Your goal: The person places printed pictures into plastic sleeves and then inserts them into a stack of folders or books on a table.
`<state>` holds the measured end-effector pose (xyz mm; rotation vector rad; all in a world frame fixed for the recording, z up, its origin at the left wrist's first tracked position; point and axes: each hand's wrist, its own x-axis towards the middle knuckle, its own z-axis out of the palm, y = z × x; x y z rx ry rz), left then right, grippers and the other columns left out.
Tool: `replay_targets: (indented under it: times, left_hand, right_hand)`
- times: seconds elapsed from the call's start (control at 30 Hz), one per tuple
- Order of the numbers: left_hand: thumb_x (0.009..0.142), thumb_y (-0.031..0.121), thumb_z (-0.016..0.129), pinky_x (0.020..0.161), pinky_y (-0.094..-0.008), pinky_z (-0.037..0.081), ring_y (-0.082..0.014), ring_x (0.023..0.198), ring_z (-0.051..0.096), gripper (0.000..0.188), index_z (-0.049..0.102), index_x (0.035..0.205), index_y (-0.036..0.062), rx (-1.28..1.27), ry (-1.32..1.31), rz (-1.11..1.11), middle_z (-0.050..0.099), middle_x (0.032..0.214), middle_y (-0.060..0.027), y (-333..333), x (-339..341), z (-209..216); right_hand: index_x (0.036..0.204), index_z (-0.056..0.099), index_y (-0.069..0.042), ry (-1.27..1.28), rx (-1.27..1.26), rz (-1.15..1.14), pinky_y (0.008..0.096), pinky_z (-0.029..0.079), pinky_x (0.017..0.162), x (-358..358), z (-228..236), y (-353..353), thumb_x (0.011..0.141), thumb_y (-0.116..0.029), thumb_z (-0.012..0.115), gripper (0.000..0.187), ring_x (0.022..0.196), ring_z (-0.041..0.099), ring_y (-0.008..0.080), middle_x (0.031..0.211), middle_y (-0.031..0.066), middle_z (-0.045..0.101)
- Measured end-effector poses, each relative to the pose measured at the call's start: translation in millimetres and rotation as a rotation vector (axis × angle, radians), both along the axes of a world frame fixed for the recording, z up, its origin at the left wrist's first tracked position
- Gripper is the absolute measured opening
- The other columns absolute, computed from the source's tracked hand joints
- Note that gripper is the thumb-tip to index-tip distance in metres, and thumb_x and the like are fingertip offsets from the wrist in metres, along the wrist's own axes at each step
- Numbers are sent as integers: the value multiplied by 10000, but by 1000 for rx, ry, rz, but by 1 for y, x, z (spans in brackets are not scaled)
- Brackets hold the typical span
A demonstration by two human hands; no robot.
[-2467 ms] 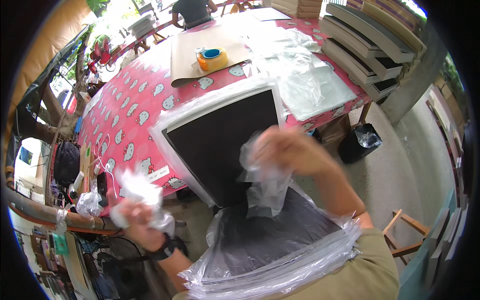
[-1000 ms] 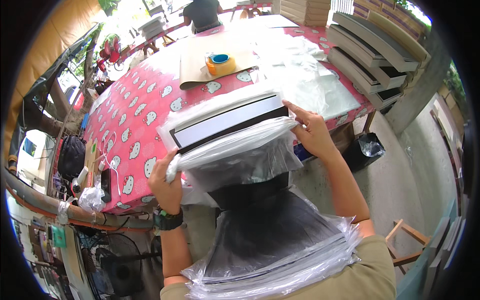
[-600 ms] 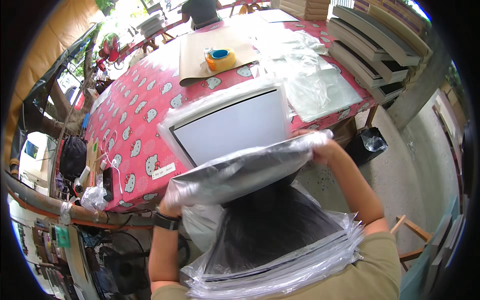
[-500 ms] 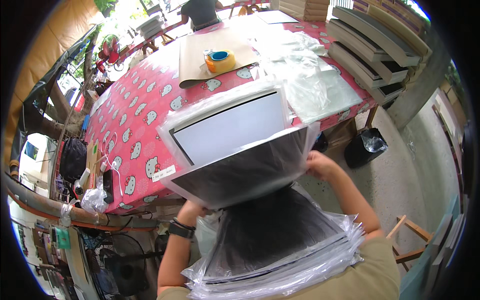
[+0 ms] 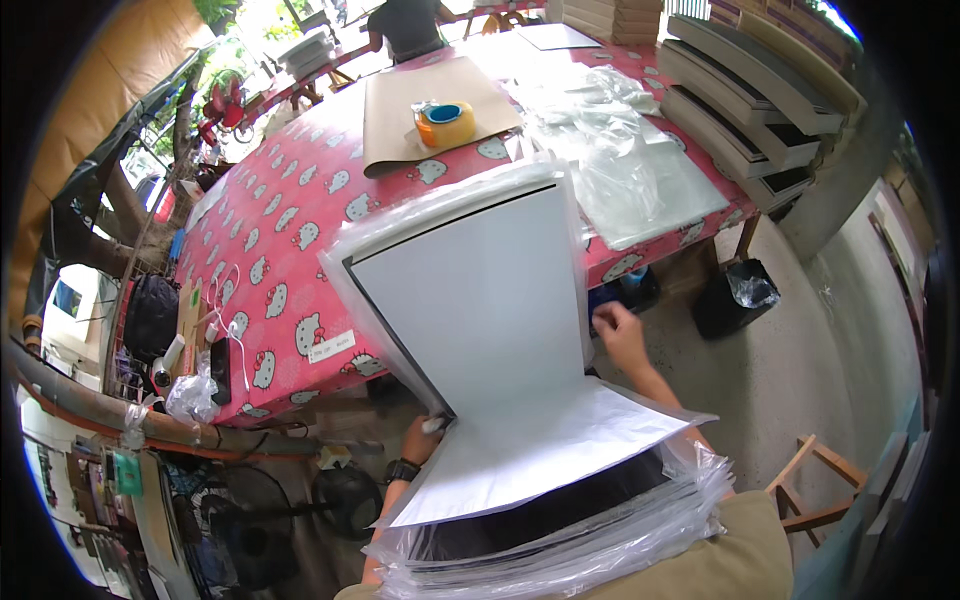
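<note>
A stack of flat sheets in clear plastic sleeves (image 5: 560, 555) rests against my body. On top of it lies a sheet with its white side up (image 5: 540, 450). Beyond, a white panel with a dark edge (image 5: 470, 270), in clear plastic, leans up against the table's near side. At the lower left of the panel, my left hand (image 5: 418, 440) grips the edge of the sleeved sheets; its fingers are partly hidden, and a small white bit shows by them. My right hand (image 5: 622, 335) hovers right of the panel, its fingers loosely bent with nothing visible in them.
A pink patterned table (image 5: 290, 290) carries brown paper (image 5: 390, 120) under a yellow tape roll (image 5: 445, 125), and clear plastic sleeves (image 5: 640, 190). Thick boards (image 5: 750, 110) are stacked at the far right. Below stand a black bin (image 5: 735, 300) and a wooden stool (image 5: 820, 480). Another person (image 5: 405, 30) is far ahead.
The dark-faced sheet held in both hands has come down toward me and now lies white side up on the stack. My right hand has let go; my left moved slightly down.
</note>
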<state>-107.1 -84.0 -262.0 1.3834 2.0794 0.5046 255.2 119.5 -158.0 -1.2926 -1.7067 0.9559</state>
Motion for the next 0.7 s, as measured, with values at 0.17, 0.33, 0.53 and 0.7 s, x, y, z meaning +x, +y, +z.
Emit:
replay_targets:
  times: [0.17,0.33,0.53,0.7]
  left_hand:
    - [745,112,588,597,-256,437,-129,647,544,225,572,958,39,108,-269,-29,591,770,-23,13,-38,152]
    - [748,156,594,462,-203,320,-91,536,455,307,544,951,-70,375,-712,-449,526,694,-53,2,-22,311]
    - [829,392,509,631,-258,432,-183,755,551,541,478,1094,-79,573,-1233,-330,552,893,-149,42,41,325]
    - [893,358,407,886,-300,349,-166,1138,383,490,433,1192,-30,696,-1121,-94,428,1246,-113,93,114,296]
  right_hand:
    - [1117,501,69,761,-541,1580,361,301,967,0,118,-14,848,-419,472,558,1150,423,250,1195,184,479]
    - [1179,507,-79,-233,-592,1344,321,263,986,-20,23,-31,871,-379,439,435,1186,376,246,1266,103,436]
    - [938,594,-34,-627,-20,1106,326,423,779,-77,54,4,811,-308,550,305,907,543,254,938,121,597]
    - [826,579,-12,262,375,746,296,439,644,-111,173,-26,761,-198,640,207,725,565,173,749,67,600]
